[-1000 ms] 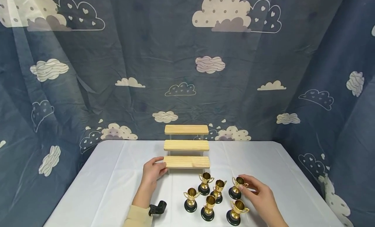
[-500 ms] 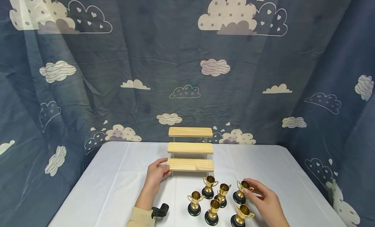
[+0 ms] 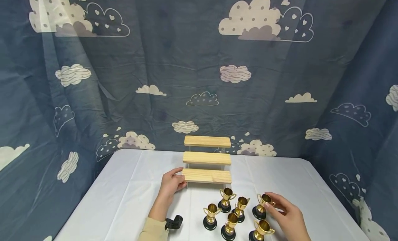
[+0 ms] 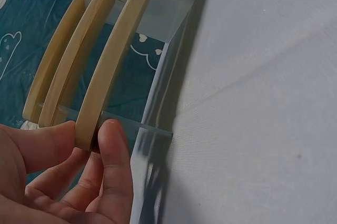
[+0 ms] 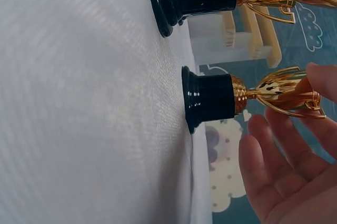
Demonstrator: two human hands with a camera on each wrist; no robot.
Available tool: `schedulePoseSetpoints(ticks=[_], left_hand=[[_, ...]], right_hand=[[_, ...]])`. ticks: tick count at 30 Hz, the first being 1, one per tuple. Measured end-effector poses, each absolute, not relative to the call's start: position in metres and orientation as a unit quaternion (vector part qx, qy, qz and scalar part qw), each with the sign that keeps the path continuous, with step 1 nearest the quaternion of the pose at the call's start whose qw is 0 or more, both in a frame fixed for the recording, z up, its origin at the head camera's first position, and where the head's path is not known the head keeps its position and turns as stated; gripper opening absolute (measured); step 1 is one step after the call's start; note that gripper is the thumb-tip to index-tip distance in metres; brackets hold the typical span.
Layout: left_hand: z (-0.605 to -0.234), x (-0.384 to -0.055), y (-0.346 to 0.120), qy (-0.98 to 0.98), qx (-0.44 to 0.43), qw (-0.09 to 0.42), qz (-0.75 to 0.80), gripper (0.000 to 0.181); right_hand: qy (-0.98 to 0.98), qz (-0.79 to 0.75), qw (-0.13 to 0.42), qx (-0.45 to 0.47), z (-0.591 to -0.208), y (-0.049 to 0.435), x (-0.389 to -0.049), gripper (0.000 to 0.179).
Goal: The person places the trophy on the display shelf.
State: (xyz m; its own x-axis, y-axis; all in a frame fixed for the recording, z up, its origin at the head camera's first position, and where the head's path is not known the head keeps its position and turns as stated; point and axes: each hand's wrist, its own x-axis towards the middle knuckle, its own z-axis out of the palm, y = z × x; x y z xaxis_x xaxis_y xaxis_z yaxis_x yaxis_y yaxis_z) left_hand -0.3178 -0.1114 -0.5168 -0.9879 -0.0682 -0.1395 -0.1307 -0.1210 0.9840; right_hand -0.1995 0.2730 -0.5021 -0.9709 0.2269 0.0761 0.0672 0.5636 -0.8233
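A three-tier display stand with wooden boards and clear side panels stands on the table. My left hand pinches the left end of its lowest board; the left wrist view shows thumb and finger on either side of the board's end. Farther right, my right hand holds a small gold trophy cup by its bowl, thumb on one side and fingers on the other. In the right wrist view, that trophy's black base appears upright on the white cloth.
Several similar trophies stand loosely grouped in front of the stand, among them a left one, a back one and a front right one. A white cloth covers the table. Behind hangs a blue cloud-print curtain.
The head view has shifted, so everything sits a little farther right and lower in it. Both hands keep their holds, and the stand and trophies have not visibly moved on the table.
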Motion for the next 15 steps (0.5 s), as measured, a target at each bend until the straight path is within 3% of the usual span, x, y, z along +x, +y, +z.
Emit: schedulePoseSetpoints(ticks=[15], left_hand=[[-0.5136, -0.3168, -0.1080, 0.670, -0.075, 0.013, 0.739, 0.049]], right_hand=[[-0.890, 0.424, 0.152, -0.074, -0.5036, 0.2791, -0.1977, 0.050]])
